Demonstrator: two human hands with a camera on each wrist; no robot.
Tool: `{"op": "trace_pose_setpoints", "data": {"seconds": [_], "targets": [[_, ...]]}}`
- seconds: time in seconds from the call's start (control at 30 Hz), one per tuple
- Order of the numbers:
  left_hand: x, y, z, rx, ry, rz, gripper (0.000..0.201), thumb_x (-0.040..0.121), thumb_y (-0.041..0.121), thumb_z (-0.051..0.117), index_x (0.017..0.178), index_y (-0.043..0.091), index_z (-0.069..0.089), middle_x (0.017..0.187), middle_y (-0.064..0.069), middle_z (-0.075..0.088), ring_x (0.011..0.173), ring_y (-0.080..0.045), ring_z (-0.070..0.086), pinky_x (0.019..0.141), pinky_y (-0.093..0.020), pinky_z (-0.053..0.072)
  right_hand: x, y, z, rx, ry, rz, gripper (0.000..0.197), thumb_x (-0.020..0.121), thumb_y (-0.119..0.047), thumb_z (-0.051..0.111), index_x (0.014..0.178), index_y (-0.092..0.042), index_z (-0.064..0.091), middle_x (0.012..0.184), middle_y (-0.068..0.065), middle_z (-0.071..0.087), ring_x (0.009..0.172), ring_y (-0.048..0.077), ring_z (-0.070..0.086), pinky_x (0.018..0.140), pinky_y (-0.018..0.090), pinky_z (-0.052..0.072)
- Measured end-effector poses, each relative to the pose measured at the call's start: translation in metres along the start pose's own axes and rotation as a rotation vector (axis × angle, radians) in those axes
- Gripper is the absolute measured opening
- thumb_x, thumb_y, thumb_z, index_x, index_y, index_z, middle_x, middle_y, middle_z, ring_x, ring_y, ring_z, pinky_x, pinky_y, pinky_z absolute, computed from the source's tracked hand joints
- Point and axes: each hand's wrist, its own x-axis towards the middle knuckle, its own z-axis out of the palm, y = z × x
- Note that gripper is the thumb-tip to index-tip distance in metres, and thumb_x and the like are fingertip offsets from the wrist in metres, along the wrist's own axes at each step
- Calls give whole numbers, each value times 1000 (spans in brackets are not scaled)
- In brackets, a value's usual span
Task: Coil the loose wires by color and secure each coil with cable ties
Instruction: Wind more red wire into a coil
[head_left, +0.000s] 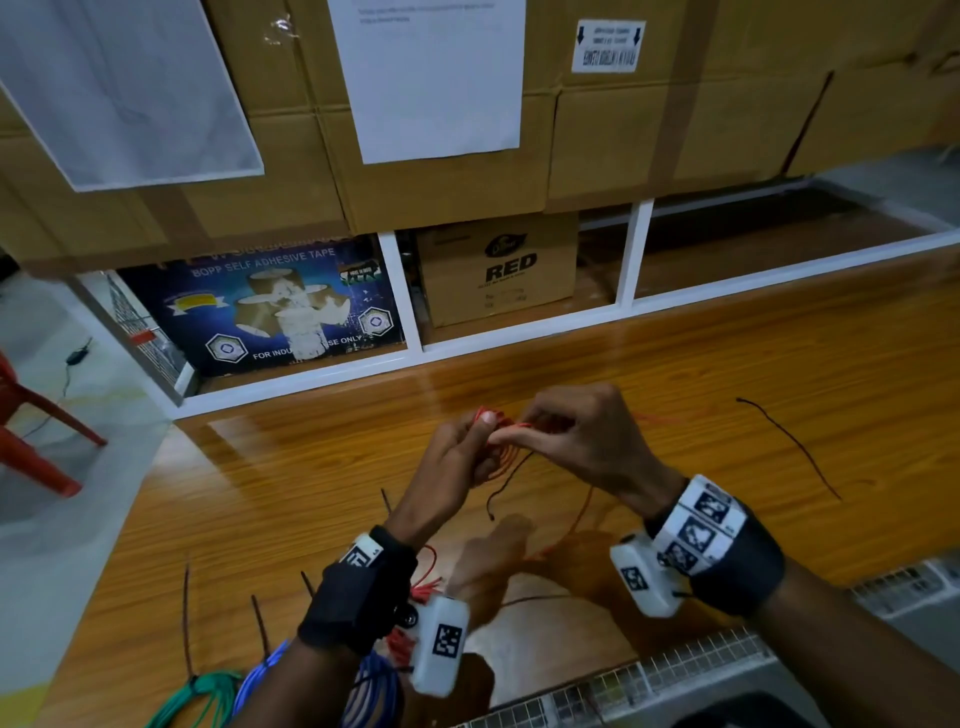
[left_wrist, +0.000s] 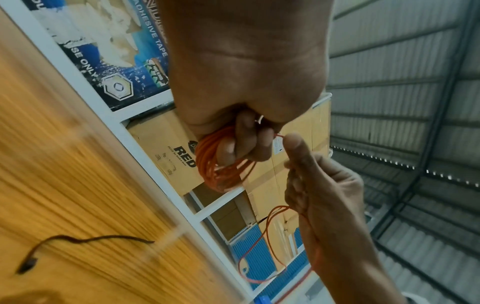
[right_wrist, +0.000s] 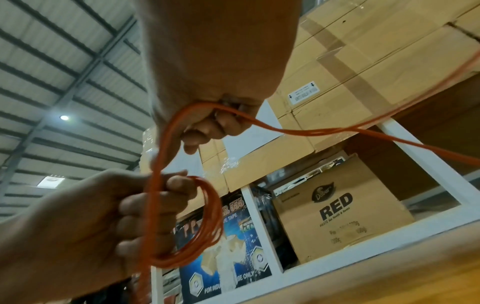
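Both hands are raised above the middle of the wooden counter (head_left: 727, 364), meeting over it. The left hand (head_left: 457, 457) has its fingers curled round a small coil of red wire (left_wrist: 221, 164), thumb pressed on top of the loops; from the right wrist view the coil (right_wrist: 205, 224) hangs round those fingers in several turns. The right hand (head_left: 582, 441) is closed too, pinching the loose run of the same red wire (right_wrist: 285, 129) just beside the coil, with its thumb stretched across toward the left thumb. That loose length trails off from the right hand toward the right side of the counter and another stretch drops down toward the near edge.

A thin dark cable tie (head_left: 506, 483) dangles under the hands; whether either hand has hold of it I cannot tell. Another dark cable tie (head_left: 789, 447) lies on the counter well to the right, apart from everything.

At the near left corner lie a green coil (head_left: 202, 696) and a blue coil (head_left: 260, 680), side by side, each with a dark tie sticking up from it. More red wire (head_left: 423, 582) shows just behind the left wrist.

Beyond the far edge stands a white shelf (head_left: 410, 296) holding a tape carton (head_left: 260, 306) and a brown box marked RED (head_left: 498, 270), with big cardboard boxes (head_left: 675, 130) stacked above.
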Motion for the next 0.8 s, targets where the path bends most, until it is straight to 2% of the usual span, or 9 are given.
{"op": "trace_pose_setpoints", "data": {"seconds": [0.07, 0.17, 0.27, 0.33, 0.4, 0.53, 0.63, 0.8], "targets": [[-1, 3, -4, -34, -51, -44, 39, 108, 38, 39, 83, 14, 57, 61, 6, 42, 53, -13, 33, 51, -27, 24, 10, 4, -12, -14, -3, 50, 53, 82, -69, 67, 69, -18, 68, 63, -11, 63, 53, -1, 53, 46, 25, 48], [-1, 12, -8, -70, -158, -62, 41, 105, 41, 41, 84, 10, 58, 60, 3, 37, 53, -17, 26, 51, -35, 18, 18, 4, -31, 33, -104, 100, 62, 72, -80, 66, 63, -18, 64, 56, -9, 58, 50, 9, 54, 43, 26, 44], [-3, 26, -13, -112, -229, -57, 36, 104, 37, 48, 77, 15, 54, 61, 1, 33, 52, -16, 23, 50, -31, 17, 20, 0, -50, 115, -220, 142, 58, 71, -74, 70, 66, -16, 65, 58, -2, 60, 53, 16, 55, 46, 29, 45], [-3, 33, -18, -272, -240, -55, 34, 100, 36, 56, 72, 17, 52, 59, 2, 27, 49, -14, 21, 48, -27, 17, 20, 0, -59, 206, -246, 214, 51, 73, -68, 73, 69, -17, 67, 62, 4, 63, 54, 18, 56, 48, 30, 45], [-2, 38, -21, -485, -220, -69, 33, 96, 36, 62, 69, 19, 53, 56, 3, 21, 45, -12, 18, 45, -25, 17, 17, 2, -63, 303, -248, 285, 40, 79, -58, 74, 73, -19, 70, 67, 7, 66, 59, 22, 60, 52, 34, 47], [2, 44, -21, -807, -106, -114, 36, 103, 32, 44, 71, 19, 54, 54, 9, 16, 44, -9, 13, 43, -22, 17, 4, 11, -57, 421, -258, 379, 17, 87, -37, 74, 88, -20, 76, 82, 4, 71, 76, 22, 67, 65, 32, 54], [7, 42, -25, -1003, -25, -123, 38, 107, 35, 37, 76, 18, 50, 56, 9, 16, 45, -7, 12, 45, -21, 16, -11, 21, -49, 483, -232, 470, 19, 91, -28, 72, 106, -18, 77, 95, -1, 76, 86, 14, 71, 76, 28, 59], [11, 34, -41, -1086, 113, 6, 37, 109, 37, 32, 83, 17, 49, 57, 8, 28, 47, -7, 16, 49, -18, 25, -49, 19, -33, 474, -214, 583, 22, 96, -23, 68, 118, -24, 74, 90, -1, 76, 81, 14, 72, 75, 27, 59]]}}
